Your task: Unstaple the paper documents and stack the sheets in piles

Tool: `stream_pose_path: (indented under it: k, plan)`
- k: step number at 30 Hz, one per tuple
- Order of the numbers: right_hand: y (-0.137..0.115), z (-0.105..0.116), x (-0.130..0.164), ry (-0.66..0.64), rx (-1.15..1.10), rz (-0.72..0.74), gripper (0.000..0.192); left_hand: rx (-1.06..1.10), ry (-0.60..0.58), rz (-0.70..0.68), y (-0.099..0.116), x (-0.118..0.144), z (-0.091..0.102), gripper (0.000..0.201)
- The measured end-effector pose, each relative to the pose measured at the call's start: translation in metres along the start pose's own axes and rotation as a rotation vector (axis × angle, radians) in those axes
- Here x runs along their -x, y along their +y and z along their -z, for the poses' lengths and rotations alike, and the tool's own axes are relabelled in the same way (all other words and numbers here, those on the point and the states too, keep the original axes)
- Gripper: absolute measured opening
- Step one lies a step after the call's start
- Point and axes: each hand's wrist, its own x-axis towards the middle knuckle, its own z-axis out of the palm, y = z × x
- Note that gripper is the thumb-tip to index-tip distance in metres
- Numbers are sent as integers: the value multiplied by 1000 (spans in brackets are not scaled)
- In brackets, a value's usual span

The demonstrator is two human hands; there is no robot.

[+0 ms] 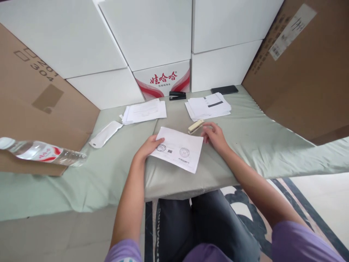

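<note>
My left hand [149,146] grips the left edge of a white paper [178,148], thumb on top. Round postmark-like stamps and a small barcode are printed on the paper, which is tilted above the cloth near the front edge. Just right of it is my right hand [214,137], its fingers bent and slightly apart. Those fingertips are close to the right end of a cream stapler [196,126]; whether they touch it is hard to tell. The stapler lies just behind the paper's far edge.
Behind are two paper stacks, left [144,111] and right [208,106], a black stapler [177,95] and a dark phone [224,89]. A white pouch [106,134] and water bottle [43,151] lie left. White boxes [160,32] and brown cartons [308,80] surround the cloth-covered table [117,163].
</note>
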Motion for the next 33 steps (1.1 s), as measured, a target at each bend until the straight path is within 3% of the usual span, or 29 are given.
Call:
stream_pose_path:
  k: [5, 11, 16, 20, 24, 27, 29, 33]
  plan:
    - [5, 12, -13, 203, -21, 4, 28, 8, 19, 135, 8, 8, 8, 32]
    - [3, 15, -15, 217, 22, 23, 29, 46, 137, 100, 10, 5, 9, 36]
    - [8, 15, -16, 231, 60, 37, 29, 68, 160, 96, 7, 1, 11, 34]
    - [0, 15, -10, 255, 202, 175, 23, 71, 164, 97, 6, 1, 10, 30]
    - [-40, 8, -15, 174, 557, 310, 12, 51, 161, 104, 8, 2, 10, 23]
    - [-63, -13, -38, 54, 757, 332, 12, 43, 155, 89, 8, 3, 12, 23]
    - [-60, -31, -58, -25, 837, 352, 14, 44, 155, 75, 6, 3, 13, 29]
    - [-28, -58, -88, -143, 1022, 264, 22, 33, 136, 42, 0, 0, 15, 44]
